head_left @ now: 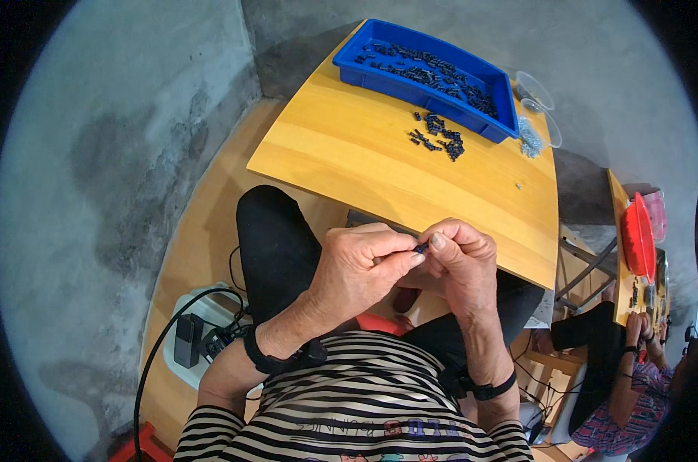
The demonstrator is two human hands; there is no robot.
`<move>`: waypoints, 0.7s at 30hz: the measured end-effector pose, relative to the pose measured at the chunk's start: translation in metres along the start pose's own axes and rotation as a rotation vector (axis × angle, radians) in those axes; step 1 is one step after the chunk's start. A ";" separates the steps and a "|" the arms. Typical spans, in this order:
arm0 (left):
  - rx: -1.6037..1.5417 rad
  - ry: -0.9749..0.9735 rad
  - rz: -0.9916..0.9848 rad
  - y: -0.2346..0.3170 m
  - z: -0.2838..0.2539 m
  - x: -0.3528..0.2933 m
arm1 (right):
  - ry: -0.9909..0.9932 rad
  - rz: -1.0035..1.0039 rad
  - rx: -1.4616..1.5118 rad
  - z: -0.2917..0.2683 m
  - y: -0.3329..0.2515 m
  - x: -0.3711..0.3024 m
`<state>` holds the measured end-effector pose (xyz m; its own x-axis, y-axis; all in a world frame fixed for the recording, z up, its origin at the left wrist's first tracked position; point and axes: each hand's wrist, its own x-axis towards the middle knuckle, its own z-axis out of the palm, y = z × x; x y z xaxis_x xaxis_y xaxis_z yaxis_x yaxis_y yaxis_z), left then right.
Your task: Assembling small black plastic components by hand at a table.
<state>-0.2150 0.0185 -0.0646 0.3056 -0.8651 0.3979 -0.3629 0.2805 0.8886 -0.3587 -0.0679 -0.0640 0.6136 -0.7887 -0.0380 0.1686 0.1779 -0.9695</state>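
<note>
Just off the near edge of the yellow table, both my hands meet over my lap. A small dark blue piece [421, 248] sits between their fingertips, mostly covered, so its exact kind cannot be made out. My left hand [364, 260] pinches it between thumb and forefinger. From the other side my right hand [463, 258] closes on it too, thumb on top and fingers curled. On the table in front lies a loose pile of small dark parts [450, 142]. Behind that, a blue tray [410, 94] holds many more of them.
Clear plastic tubs [535, 91] stand right of the tray, beside small silvery pieces [529, 140]. The yellow table [349, 154] ends close before me. A white bin [181, 362] with black devices and cables is at lower left. At right, another person [622, 400] works at a table with a red basin [639, 239].
</note>
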 end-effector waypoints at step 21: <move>-0.207 -0.002 -0.217 -0.009 0.000 -0.001 | 0.027 0.142 0.196 0.007 0.007 0.003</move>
<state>-0.2124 0.0170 -0.0731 0.3544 -0.9148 0.1936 -0.1021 0.1680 0.9805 -0.3506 -0.0651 -0.0691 0.6215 -0.7626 -0.1794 0.2303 0.3968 -0.8886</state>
